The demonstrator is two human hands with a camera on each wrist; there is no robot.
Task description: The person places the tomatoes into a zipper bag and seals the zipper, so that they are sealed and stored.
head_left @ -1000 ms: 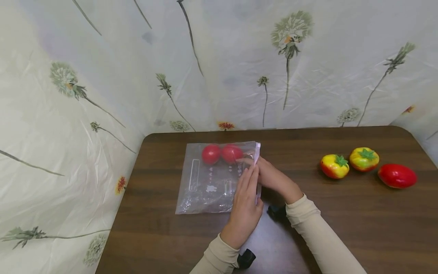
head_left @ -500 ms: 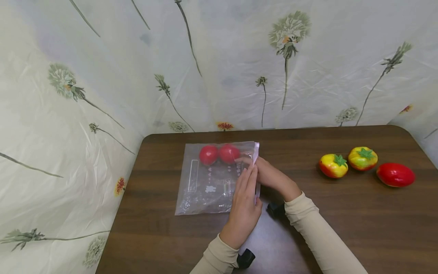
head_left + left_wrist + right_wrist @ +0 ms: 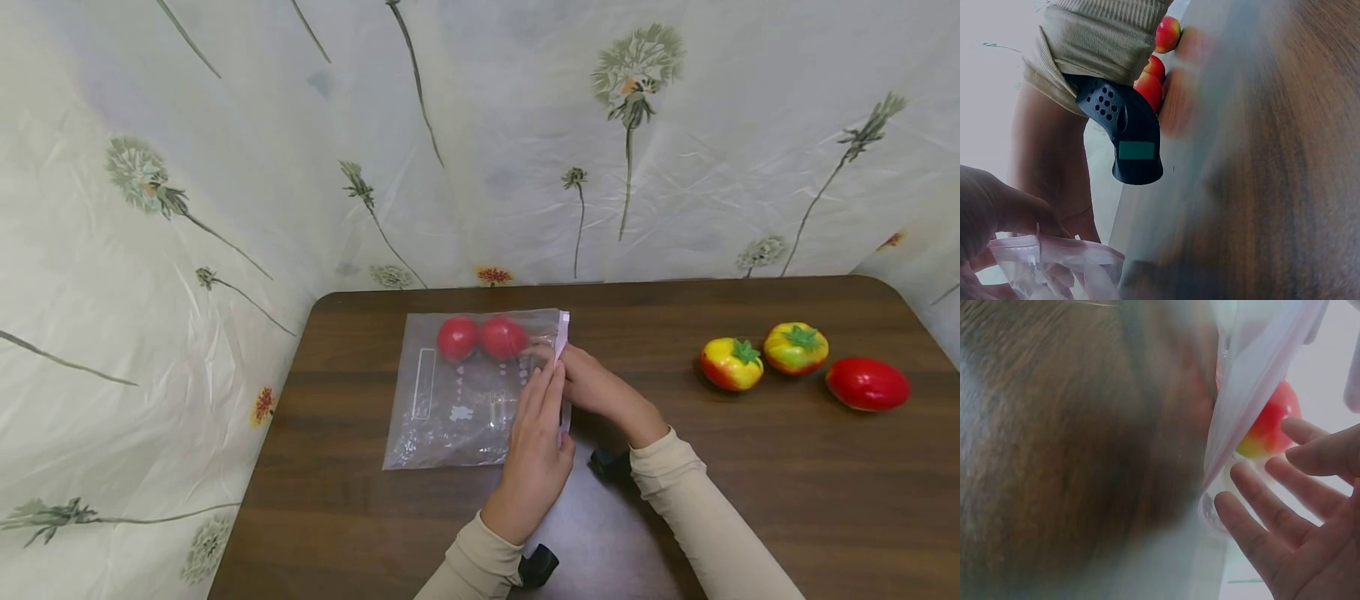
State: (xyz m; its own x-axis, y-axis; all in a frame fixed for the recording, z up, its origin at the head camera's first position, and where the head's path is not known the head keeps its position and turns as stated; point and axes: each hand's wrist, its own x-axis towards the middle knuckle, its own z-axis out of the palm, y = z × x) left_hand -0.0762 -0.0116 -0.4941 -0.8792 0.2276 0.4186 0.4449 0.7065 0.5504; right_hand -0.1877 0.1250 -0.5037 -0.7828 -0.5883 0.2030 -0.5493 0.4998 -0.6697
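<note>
A clear zip bag (image 3: 442, 433) lies flat on the table, its pinkish zip edge facing right. Two round red toy fruits, the left one (image 3: 457, 338) and the right one (image 3: 502, 337), sit inside near the bag's far side. My left hand (image 3: 531, 450) holds the bag by its mouth; the left wrist view shows the zip edge (image 3: 1060, 247) between thumb and fingers. Through the mouth reaches my right hand (image 3: 596, 383), fingers spread and loosely extended. Its fingertips are beside the right fruit, which looks red and yellow (image 3: 1272, 422) in the right wrist view.
Toward the table's right side lie two yellow-and-red toy fruits with green leaves, one nearer (image 3: 732, 364) and one farther (image 3: 797, 348). Beside them is a glossy red oval fruit (image 3: 868, 384). A flower-patterned sheet (image 3: 495, 167) hangs behind the brown table (image 3: 315, 500).
Inside the bag, both red fruits have shifted slightly left since the first frame. The hands stay almost where they were, the right one still in the bag's mouth.
</note>
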